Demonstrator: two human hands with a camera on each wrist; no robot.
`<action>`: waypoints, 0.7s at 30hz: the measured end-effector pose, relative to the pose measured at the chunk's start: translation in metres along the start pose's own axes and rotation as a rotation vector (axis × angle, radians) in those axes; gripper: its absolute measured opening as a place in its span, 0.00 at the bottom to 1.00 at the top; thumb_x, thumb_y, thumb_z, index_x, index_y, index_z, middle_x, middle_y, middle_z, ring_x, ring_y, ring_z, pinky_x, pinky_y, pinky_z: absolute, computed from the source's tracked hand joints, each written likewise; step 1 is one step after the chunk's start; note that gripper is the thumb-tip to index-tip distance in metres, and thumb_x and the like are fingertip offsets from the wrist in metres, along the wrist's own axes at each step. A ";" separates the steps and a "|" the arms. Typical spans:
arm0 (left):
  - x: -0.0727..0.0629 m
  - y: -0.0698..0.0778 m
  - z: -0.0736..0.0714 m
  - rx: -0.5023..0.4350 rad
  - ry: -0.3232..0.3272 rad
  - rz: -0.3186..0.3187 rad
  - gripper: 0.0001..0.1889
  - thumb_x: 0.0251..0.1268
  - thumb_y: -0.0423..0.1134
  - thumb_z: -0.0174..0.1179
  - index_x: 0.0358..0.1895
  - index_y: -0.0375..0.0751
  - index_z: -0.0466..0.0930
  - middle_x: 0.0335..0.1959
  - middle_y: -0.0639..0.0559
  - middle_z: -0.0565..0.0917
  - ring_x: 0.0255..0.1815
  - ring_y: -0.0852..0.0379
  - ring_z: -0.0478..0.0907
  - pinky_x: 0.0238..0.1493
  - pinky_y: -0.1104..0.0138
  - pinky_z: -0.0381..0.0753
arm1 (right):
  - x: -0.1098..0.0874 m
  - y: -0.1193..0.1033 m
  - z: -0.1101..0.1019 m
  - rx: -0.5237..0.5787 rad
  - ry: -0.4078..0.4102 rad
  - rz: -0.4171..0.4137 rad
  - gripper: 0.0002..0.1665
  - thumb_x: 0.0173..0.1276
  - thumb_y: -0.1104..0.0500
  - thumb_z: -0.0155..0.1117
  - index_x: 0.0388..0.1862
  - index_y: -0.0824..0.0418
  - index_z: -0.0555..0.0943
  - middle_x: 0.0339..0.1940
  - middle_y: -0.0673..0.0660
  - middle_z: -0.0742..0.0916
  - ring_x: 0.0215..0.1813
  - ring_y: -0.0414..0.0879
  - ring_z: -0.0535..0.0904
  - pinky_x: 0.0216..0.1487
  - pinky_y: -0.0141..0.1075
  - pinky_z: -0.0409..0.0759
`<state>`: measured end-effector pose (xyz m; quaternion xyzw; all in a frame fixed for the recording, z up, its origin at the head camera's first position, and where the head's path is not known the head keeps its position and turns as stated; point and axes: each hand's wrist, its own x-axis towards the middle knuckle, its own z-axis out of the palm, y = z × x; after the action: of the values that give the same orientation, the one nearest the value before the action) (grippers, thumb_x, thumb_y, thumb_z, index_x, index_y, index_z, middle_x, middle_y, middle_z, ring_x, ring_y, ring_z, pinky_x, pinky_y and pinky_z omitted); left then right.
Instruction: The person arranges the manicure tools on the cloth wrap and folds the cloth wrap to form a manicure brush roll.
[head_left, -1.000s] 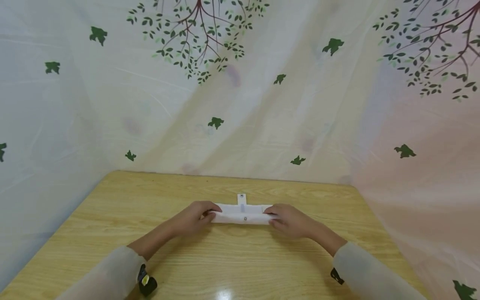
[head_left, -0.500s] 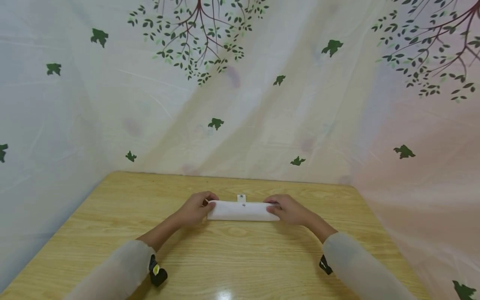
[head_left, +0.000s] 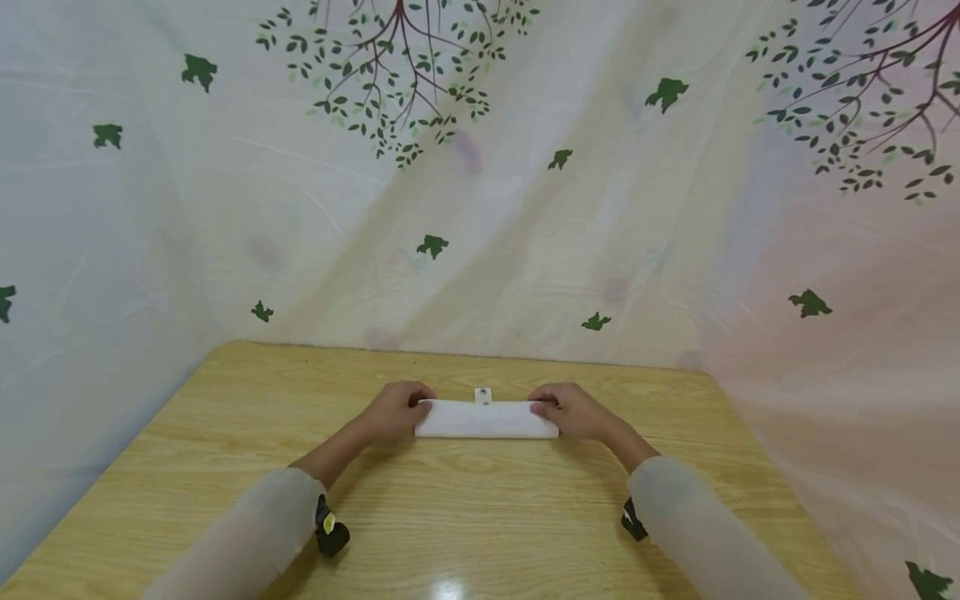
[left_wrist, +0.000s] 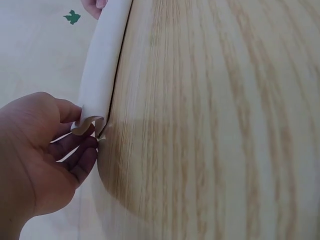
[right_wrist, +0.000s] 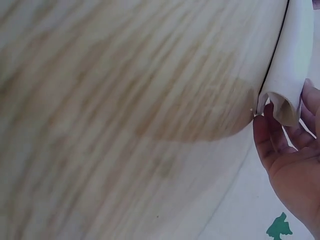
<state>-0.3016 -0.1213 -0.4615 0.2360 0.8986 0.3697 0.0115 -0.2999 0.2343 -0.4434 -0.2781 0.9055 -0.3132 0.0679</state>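
Observation:
A white soft sheet-like piece (head_left: 483,421), folded over into a flat roll, lies on the wooden table between both hands. From its far edge sticks out a small tab (head_left: 483,393) with a metal snap. My left hand (head_left: 393,412) pinches the roll's left end between thumb and fingers. At the opposite end, my right hand (head_left: 573,412) grips it the same way. The left wrist view shows the curled end layers of the white roll (left_wrist: 100,65) at the fingers. In the right wrist view the end of the roll (right_wrist: 287,70) looks like a loose tube.
The wood-grain table (head_left: 480,517) stretches around the hands. Behind it hangs a pale curtain (head_left: 487,275) printed with leaves and branches, close to the table's back edge. Black straps with devices (head_left: 330,529) sit at both wrists.
Both hands have moved slightly away from me and folded the near part of the white piece over. The inner opening and the front snap seen earlier are now covered or nearly so.

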 end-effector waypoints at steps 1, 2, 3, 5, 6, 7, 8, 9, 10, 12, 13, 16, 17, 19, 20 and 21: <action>0.001 0.000 0.000 0.002 -0.003 -0.002 0.09 0.75 0.33 0.59 0.49 0.35 0.86 0.38 0.51 0.84 0.36 0.58 0.75 0.40 0.62 0.76 | 0.001 0.000 0.000 -0.002 0.004 0.013 0.15 0.81 0.57 0.57 0.57 0.63 0.84 0.47 0.53 0.88 0.43 0.40 0.81 0.45 0.38 0.81; 0.001 0.000 0.000 0.006 -0.006 0.003 0.09 0.75 0.33 0.59 0.49 0.34 0.86 0.37 0.51 0.84 0.35 0.58 0.74 0.39 0.63 0.76 | 0.001 0.000 0.001 -0.007 0.008 0.025 0.14 0.81 0.57 0.58 0.56 0.63 0.84 0.46 0.53 0.88 0.43 0.41 0.81 0.45 0.38 0.80; 0.002 0.000 0.000 0.007 -0.009 0.002 0.09 0.75 0.33 0.59 0.49 0.34 0.86 0.36 0.51 0.84 0.35 0.58 0.74 0.39 0.63 0.76 | 0.002 0.000 0.001 -0.009 0.012 0.039 0.14 0.80 0.58 0.58 0.56 0.62 0.85 0.46 0.52 0.88 0.44 0.41 0.81 0.46 0.39 0.80; 0.003 -0.001 0.000 0.020 -0.013 0.013 0.08 0.74 0.33 0.59 0.48 0.34 0.86 0.36 0.51 0.83 0.35 0.58 0.75 0.39 0.63 0.76 | 0.003 0.001 0.001 -0.016 0.023 0.064 0.13 0.80 0.58 0.59 0.54 0.62 0.85 0.46 0.52 0.88 0.44 0.41 0.80 0.46 0.40 0.80; 0.004 -0.001 0.001 0.027 -0.016 0.016 0.08 0.74 0.33 0.60 0.48 0.34 0.86 0.36 0.51 0.83 0.36 0.58 0.75 0.39 0.63 0.77 | 0.003 0.001 0.001 -0.018 0.026 0.077 0.13 0.80 0.58 0.59 0.54 0.62 0.86 0.46 0.52 0.88 0.43 0.41 0.80 0.46 0.40 0.80; 0.004 -0.001 0.001 0.031 -0.019 0.015 0.08 0.74 0.33 0.60 0.48 0.34 0.86 0.37 0.50 0.83 0.36 0.58 0.75 0.40 0.62 0.77 | 0.004 0.001 0.001 -0.020 0.030 0.085 0.13 0.79 0.58 0.60 0.54 0.62 0.86 0.45 0.52 0.88 0.43 0.41 0.80 0.46 0.40 0.80; 0.004 -0.002 0.001 0.040 -0.023 0.019 0.08 0.74 0.32 0.60 0.48 0.34 0.85 0.37 0.50 0.83 0.37 0.58 0.75 0.40 0.62 0.77 | 0.004 0.001 0.001 -0.019 0.032 0.092 0.13 0.79 0.58 0.60 0.53 0.62 0.86 0.45 0.52 0.88 0.43 0.42 0.79 0.46 0.40 0.79; 0.005 -0.001 0.001 0.047 -0.028 0.011 0.08 0.74 0.33 0.61 0.48 0.34 0.86 0.38 0.50 0.83 0.37 0.57 0.76 0.41 0.62 0.78 | 0.004 0.001 0.002 -0.017 0.034 0.096 0.13 0.79 0.58 0.60 0.53 0.62 0.86 0.45 0.52 0.88 0.42 0.42 0.79 0.46 0.40 0.79; 0.005 -0.002 0.001 0.055 -0.031 0.008 0.07 0.74 0.33 0.61 0.48 0.35 0.86 0.38 0.50 0.83 0.38 0.57 0.76 0.41 0.61 0.78 | 0.005 0.001 0.002 -0.014 0.036 0.099 0.13 0.79 0.58 0.60 0.53 0.62 0.86 0.45 0.51 0.88 0.42 0.42 0.79 0.46 0.40 0.79; 0.006 -0.002 0.001 0.075 -0.041 -0.001 0.07 0.74 0.33 0.61 0.48 0.35 0.86 0.39 0.50 0.83 0.38 0.57 0.76 0.42 0.61 0.79 | 0.006 0.001 0.002 -0.003 0.036 0.105 0.12 0.79 0.58 0.61 0.53 0.62 0.86 0.45 0.52 0.88 0.42 0.42 0.79 0.47 0.40 0.79; 0.007 -0.001 0.001 0.085 -0.045 -0.003 0.07 0.74 0.33 0.61 0.48 0.36 0.86 0.39 0.50 0.84 0.39 0.57 0.77 0.43 0.60 0.79 | 0.006 0.001 0.002 0.002 0.036 0.107 0.12 0.79 0.58 0.61 0.53 0.62 0.86 0.44 0.52 0.88 0.42 0.42 0.79 0.47 0.40 0.79; 0.009 0.000 0.002 0.106 -0.053 -0.010 0.07 0.73 0.33 0.61 0.47 0.37 0.86 0.40 0.51 0.84 0.41 0.57 0.78 0.45 0.59 0.80 | 0.007 0.002 0.003 0.021 0.033 0.112 0.12 0.78 0.58 0.61 0.52 0.62 0.86 0.44 0.51 0.88 0.43 0.42 0.80 0.48 0.39 0.79; 0.010 0.001 0.002 0.108 -0.056 -0.009 0.07 0.73 0.32 0.61 0.48 0.37 0.86 0.41 0.50 0.84 0.42 0.56 0.78 0.46 0.58 0.80 | 0.007 0.002 0.003 0.025 0.030 0.107 0.12 0.78 0.58 0.61 0.52 0.62 0.86 0.44 0.52 0.88 0.43 0.42 0.80 0.47 0.40 0.80; 0.011 0.003 0.002 0.099 -0.056 -0.008 0.07 0.73 0.31 0.61 0.48 0.38 0.86 0.42 0.50 0.85 0.44 0.55 0.80 0.49 0.57 0.80 | 0.008 0.003 0.003 0.032 0.026 0.102 0.12 0.78 0.58 0.61 0.52 0.62 0.87 0.44 0.52 0.88 0.43 0.42 0.80 0.47 0.39 0.80; 0.011 0.005 0.002 0.088 -0.052 -0.006 0.07 0.73 0.30 0.61 0.48 0.39 0.87 0.42 0.50 0.85 0.46 0.53 0.80 0.51 0.56 0.80 | 0.008 0.003 0.002 0.035 0.025 0.096 0.12 0.78 0.58 0.61 0.52 0.63 0.87 0.44 0.52 0.88 0.43 0.42 0.81 0.47 0.39 0.80; 0.012 0.007 0.003 0.079 -0.047 -0.005 0.08 0.72 0.30 0.61 0.48 0.39 0.87 0.43 0.50 0.85 0.48 0.53 0.81 0.53 0.55 0.80 | 0.008 0.003 0.002 0.037 0.023 0.091 0.12 0.78 0.58 0.61 0.51 0.63 0.87 0.44 0.52 0.89 0.43 0.42 0.81 0.47 0.39 0.80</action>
<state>-0.3088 -0.1099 -0.4575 0.2428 0.9125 0.3285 0.0243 -0.3073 0.2311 -0.4466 -0.2316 0.9121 -0.3295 0.0765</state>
